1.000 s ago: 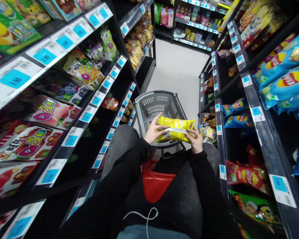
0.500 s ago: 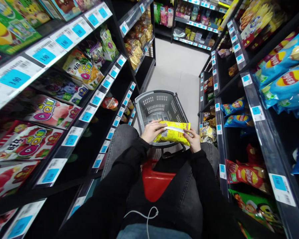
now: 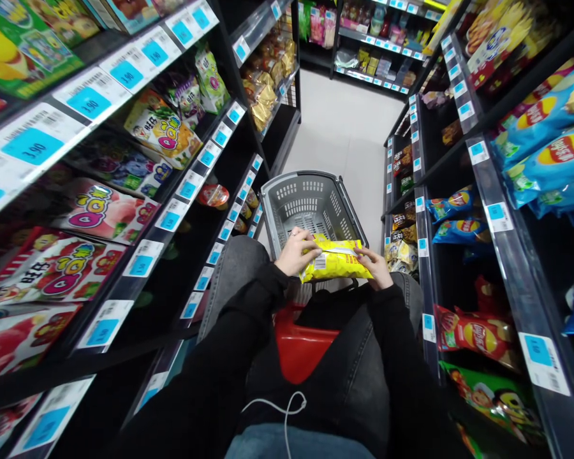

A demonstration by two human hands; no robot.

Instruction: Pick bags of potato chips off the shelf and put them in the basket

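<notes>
A yellow snack bag (image 3: 337, 262) lies level between my two hands, its seam side with a barcode facing up. My left hand (image 3: 297, 250) is closed on the bag's left end, fingers over the top. At the other end, my right hand (image 3: 374, 265) pinches the bag's right edge. Just beyond and partly under the bag stands a grey shopping basket (image 3: 310, 191); its near side is hidden by the bag and my hands. The basket's visible inside shows only slotted walls and floor.
Shelves of QQ gummy bags (image 3: 95, 210) run along the left, with price-tag rails (image 3: 138, 258). On the right, shelves hold blue chip bags (image 3: 555, 150) and red chip bags (image 3: 478, 335). A red seat (image 3: 303, 347) shows between my legs. Pale floor (image 3: 344, 121) lies beyond the basket.
The yellow bag has come slightly closer to me and tipped, so more of its printed lower part shows. Both hands have kept hold of it and shifted a little.
</notes>
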